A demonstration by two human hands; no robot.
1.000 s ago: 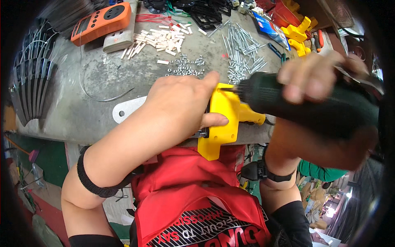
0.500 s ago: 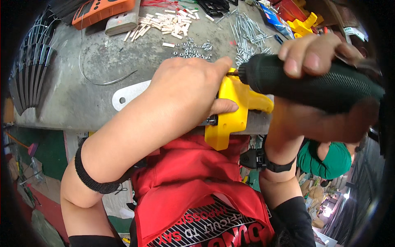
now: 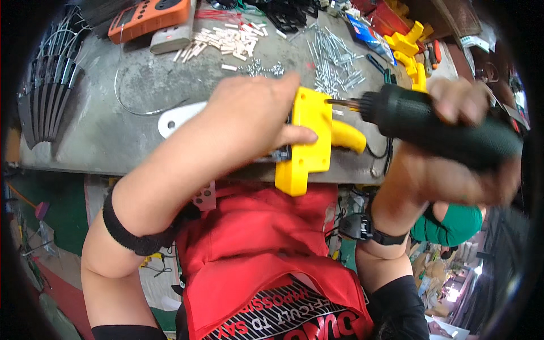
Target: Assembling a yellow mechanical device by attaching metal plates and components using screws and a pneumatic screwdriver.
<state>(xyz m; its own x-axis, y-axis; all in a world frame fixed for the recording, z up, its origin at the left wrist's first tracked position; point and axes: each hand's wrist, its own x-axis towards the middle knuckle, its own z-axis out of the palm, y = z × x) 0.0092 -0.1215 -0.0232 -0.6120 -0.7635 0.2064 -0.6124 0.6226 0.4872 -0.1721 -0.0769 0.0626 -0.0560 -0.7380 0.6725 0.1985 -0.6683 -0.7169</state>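
My left hand (image 3: 249, 110) is closed around a yellow plastic tool housing (image 3: 313, 130) with a curved handle, at the bench's near edge. Its thumb lies across the housing's side. A white metal plate (image 3: 180, 118) with a round hole sticks out to the left from beneath my forearm. My right hand (image 3: 439, 175), slightly blurred, grips a black power screwdriver (image 3: 447, 130) held level at the right. The screwdriver's bit (image 3: 343, 103) points left at the housing's upper part, its tip by the right edge; whether they touch I cannot tell.
Beyond my hands, the grey bench (image 3: 90, 136) bears nuts (image 3: 260, 69), long screws (image 3: 334, 56), small white sticks (image 3: 226, 41) and an orange meter (image 3: 150, 20). Several dark curved blades (image 3: 48, 107) lie far left. More yellow parts (image 3: 405, 45) lie back right. A person in green (image 3: 453, 221) is beyond my right arm.
The screwdriver has drawn back to the right, its bit now exposed and pulled out from the housing's upper part. The yellow housing has shifted slightly left in my left hand.
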